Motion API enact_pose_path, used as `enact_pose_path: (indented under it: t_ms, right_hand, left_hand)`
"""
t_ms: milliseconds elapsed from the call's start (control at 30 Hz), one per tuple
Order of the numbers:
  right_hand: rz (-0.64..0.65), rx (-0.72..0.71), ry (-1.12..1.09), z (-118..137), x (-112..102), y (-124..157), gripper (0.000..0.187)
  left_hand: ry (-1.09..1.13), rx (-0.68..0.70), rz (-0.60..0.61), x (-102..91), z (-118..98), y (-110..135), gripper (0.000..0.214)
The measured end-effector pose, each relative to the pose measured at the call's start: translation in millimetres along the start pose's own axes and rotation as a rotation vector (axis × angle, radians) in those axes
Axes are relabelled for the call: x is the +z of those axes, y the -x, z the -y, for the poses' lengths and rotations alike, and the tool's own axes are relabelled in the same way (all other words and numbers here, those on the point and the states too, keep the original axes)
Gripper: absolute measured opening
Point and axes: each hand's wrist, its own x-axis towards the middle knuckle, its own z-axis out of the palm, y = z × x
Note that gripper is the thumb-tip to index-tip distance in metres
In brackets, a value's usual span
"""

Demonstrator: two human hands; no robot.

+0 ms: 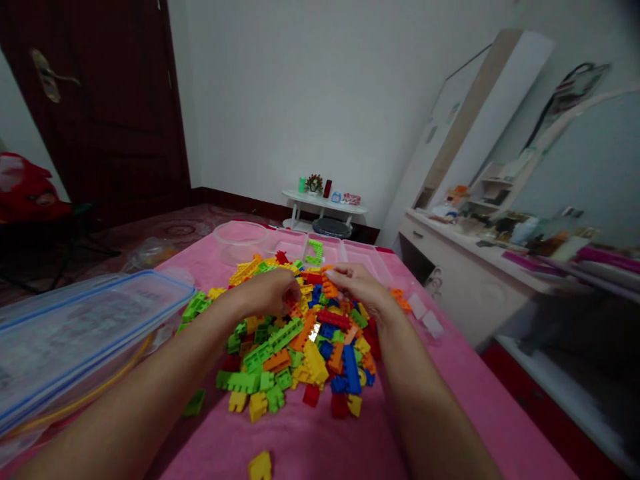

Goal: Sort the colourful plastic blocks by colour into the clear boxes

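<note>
A heap of plastic building blocks in green, yellow, orange, blue and red lies on a pink cloth. My left hand rests on the far part of the heap, fingers curled onto the blocks. My right hand is beside it, fingers bent and pinching at orange blocks. What exactly each hand grips is hidden by the fingers. One yellow block lies alone near the front edge.
A clear box with a blue-rimmed lid stands at the left. A round clear tub and clear trays with a few green blocks sit behind the heap. A white dresser stands to the right, a small white table behind.
</note>
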Motion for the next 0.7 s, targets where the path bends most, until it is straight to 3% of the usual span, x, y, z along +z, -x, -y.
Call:
enact_pose_path:
  t_ms: [167, 367, 500, 700]
  right_hand:
    - [0.091, 0.032, -0.007, -2, 9, -1, 0.038]
    - [0.12, -0.01, 0.026, -12, -1, -2, 0.035]
    - [0.092, -0.052, 0.088, -18, 0, -7, 0.031]
    - [0.104, -0.081, 0.137, -14, 17, -4, 0.026]
  left_hand:
    - [0.091, -0.011, -0.007, 0.1, 7, 1, 0.033]
    - [0.301, -0.11, 0.043, -1.1, 16, 0, 0.035]
    - [0.386, -0.154, -0.024, -9.3, 14, 3, 0.036]
    - [0.387, -0.056, -0.17, -16.0, 1, 2, 0.034]
